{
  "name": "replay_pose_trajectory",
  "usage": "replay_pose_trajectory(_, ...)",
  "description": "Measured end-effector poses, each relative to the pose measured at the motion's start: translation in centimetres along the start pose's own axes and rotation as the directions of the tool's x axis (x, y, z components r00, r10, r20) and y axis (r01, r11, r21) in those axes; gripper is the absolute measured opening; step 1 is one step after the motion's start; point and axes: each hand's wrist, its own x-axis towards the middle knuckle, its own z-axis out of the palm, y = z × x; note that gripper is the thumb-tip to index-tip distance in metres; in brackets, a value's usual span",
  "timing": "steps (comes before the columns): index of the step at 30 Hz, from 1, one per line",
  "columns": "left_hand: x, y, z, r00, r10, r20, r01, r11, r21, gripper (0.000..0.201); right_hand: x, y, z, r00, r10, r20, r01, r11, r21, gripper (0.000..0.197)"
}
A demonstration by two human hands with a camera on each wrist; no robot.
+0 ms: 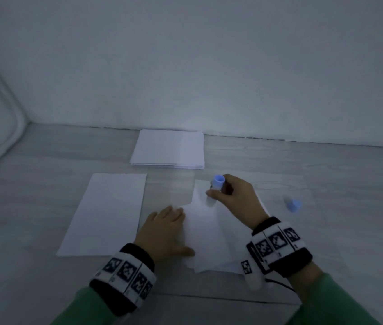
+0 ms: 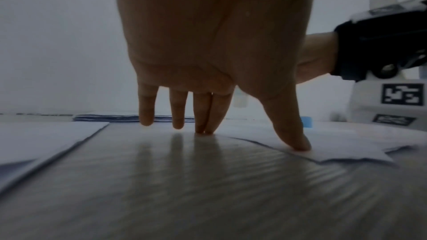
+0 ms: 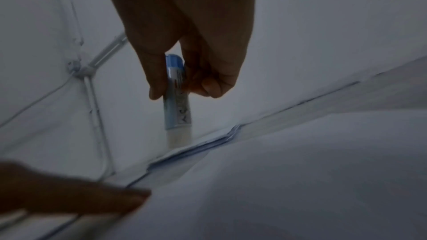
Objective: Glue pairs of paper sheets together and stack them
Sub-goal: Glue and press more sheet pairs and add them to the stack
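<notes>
Paper sheet (image 1: 206, 233) lies on the worktop (image 1: 45, 160) under the left hand (image 1: 162, 231), whose straight fingers (image 2: 177, 114) press its left edge, while the right hand (image 1: 235, 198) grips an uncapped glue stick (image 1: 215, 190) upright, tip down on the sheet's far end.

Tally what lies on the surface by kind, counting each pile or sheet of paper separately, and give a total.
Paper stack: 1, at the back
Single sheet: 1, on the left
Sheets under the hands: 1 loose pile, exact sheet count unclear
Glue stick: 1, in the right hand
Blue cap: 1
Total: 5
</notes>
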Motion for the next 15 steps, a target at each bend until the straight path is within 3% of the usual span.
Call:
replay_pose_trajectory(7,-0.1,0.6,-0.2,0.999,-0.036,0.002,0.036,0.999,0.041,0.100,1.2,-1.0,4.1,0.966,-0.104,0.236,0.149,0.972,-0.182,0.023)
replay_pose_trajectory(15,0.0,0.7,-0.6,0.999,-0.034,0.023,0.030,0.988,0.151,0.100,0.7,0.0,3.2,0.967,-0.114,0.228,0.163,0.964,-0.210,0.020)
